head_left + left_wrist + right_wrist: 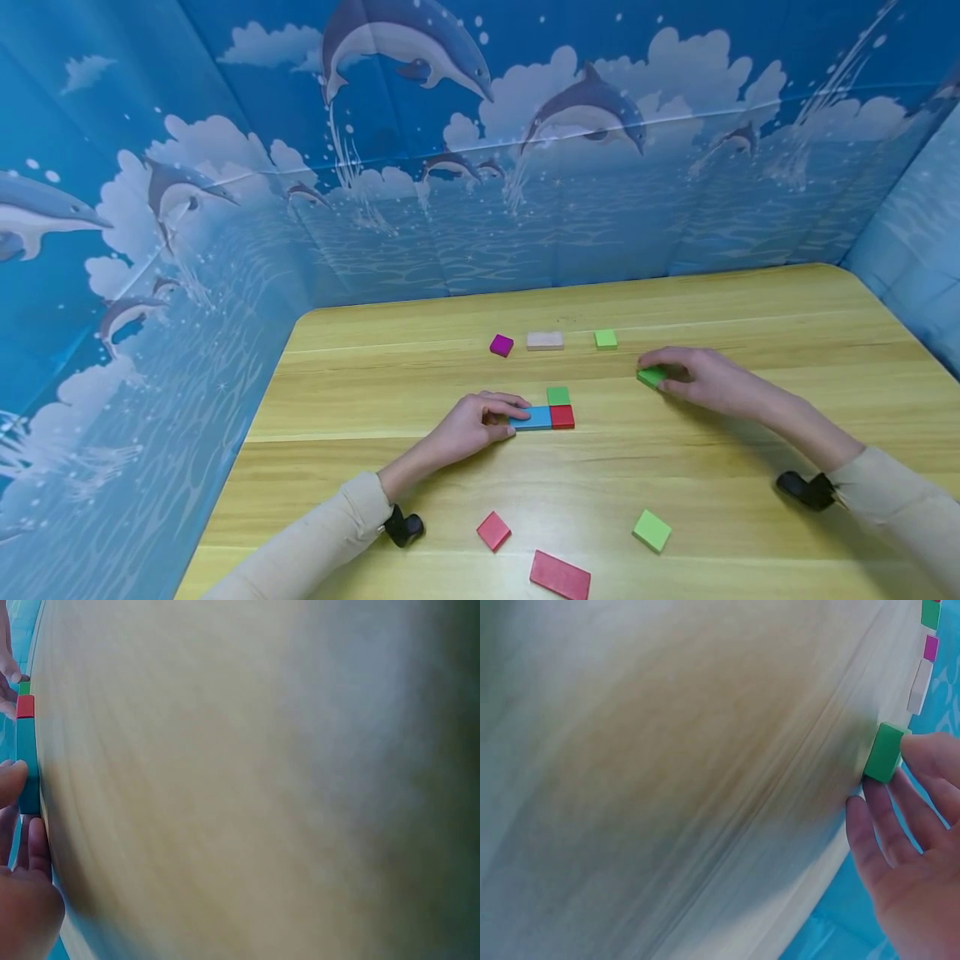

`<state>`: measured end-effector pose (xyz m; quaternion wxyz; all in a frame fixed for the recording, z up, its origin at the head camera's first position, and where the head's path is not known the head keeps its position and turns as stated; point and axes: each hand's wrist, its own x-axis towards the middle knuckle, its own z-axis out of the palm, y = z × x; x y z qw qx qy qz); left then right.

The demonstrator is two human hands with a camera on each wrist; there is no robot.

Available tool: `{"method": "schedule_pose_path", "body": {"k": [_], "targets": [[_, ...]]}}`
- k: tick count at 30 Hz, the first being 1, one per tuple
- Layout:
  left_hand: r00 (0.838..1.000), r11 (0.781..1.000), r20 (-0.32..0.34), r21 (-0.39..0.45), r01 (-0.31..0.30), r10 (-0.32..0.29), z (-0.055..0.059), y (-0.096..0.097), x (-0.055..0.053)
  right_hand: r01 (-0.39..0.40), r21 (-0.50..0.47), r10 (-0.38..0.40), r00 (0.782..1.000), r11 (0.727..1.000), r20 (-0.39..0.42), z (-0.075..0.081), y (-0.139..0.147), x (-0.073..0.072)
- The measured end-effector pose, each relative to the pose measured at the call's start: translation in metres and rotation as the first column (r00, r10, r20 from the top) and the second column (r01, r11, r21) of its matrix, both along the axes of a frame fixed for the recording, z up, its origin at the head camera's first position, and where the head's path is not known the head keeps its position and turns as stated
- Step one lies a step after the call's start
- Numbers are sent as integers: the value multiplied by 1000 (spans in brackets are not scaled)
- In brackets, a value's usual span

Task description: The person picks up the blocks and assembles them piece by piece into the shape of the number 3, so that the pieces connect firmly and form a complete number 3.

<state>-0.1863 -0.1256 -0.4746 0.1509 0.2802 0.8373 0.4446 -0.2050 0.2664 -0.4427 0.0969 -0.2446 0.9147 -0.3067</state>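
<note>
My left hand (474, 425) holds the left end of a flat blue rectangular block (534, 418), with fingertips on its top and the thumb at its near side. A red square block (562, 417) sits against the blue block's right end. Behind the red one lies a green square block (558, 396). Off to the right, my right hand (697, 379) pinches another green block (651, 377) between thumb and fingers. Seen from the right wrist, this held green block (885, 753) stands between the thumb and the fingertips, close to the wooden tabletop.
Along the back of the wooden table (375, 367) lie a purple block (502, 345), a pale rectangular block (544, 341) and a light green block (606, 339). Nearer me are a pinkish-red square (493, 531), a red rectangle (560, 575) and a light green square (652, 531). A dolphin-print curtain (480, 225) stands behind.
</note>
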Motion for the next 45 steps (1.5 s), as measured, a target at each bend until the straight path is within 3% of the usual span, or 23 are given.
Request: {"method": "schedule_pose_path", "body": {"k": [45], "targets": [[1000, 1000, -8, 7, -10, 10, -1, 0, 1, -64, -57, 66, 997, 996, 36, -9, -26, 20]]}}
